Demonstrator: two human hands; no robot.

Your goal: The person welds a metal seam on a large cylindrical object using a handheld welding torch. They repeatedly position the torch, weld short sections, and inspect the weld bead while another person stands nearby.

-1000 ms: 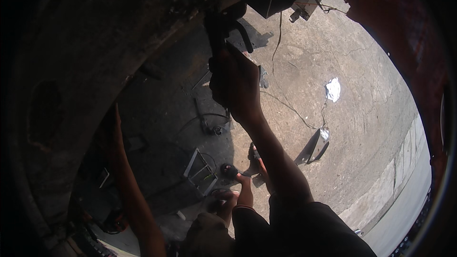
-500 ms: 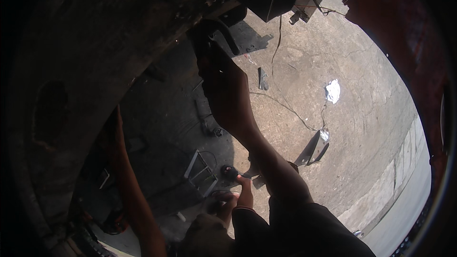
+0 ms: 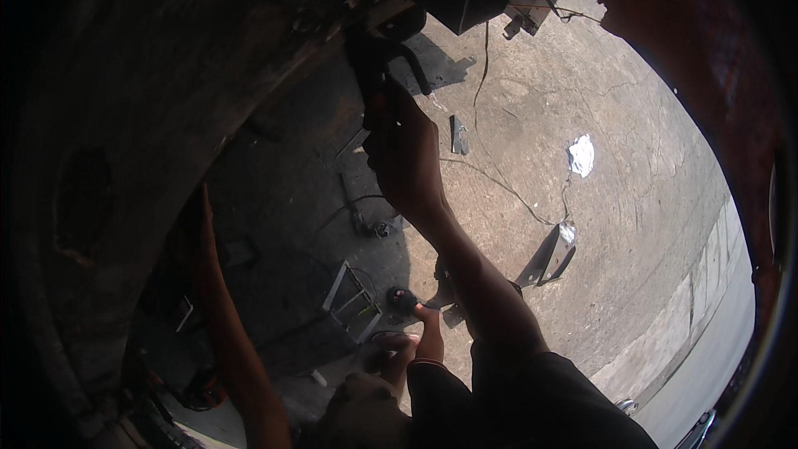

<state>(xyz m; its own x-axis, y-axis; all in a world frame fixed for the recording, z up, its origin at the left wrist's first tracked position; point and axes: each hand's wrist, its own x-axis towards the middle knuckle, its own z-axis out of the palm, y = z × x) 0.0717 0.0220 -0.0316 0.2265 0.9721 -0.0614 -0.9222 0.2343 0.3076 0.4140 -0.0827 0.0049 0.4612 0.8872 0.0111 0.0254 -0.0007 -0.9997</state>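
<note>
The left hand (image 3: pixel 195 224) is raised against the dark curved metal body (image 3: pixel 125 116) at left; its grip cannot be told in the shadow. To its right, the right hand (image 3: pixel 403 154) is closed around a black bent metal tool (image 3: pixel 378 58), held up beneath the rusty underside. Farther right, a white crumpled scrap (image 3: pixel 581 155) lies on the grey concrete ground (image 3: pixel 632 224)
</note>
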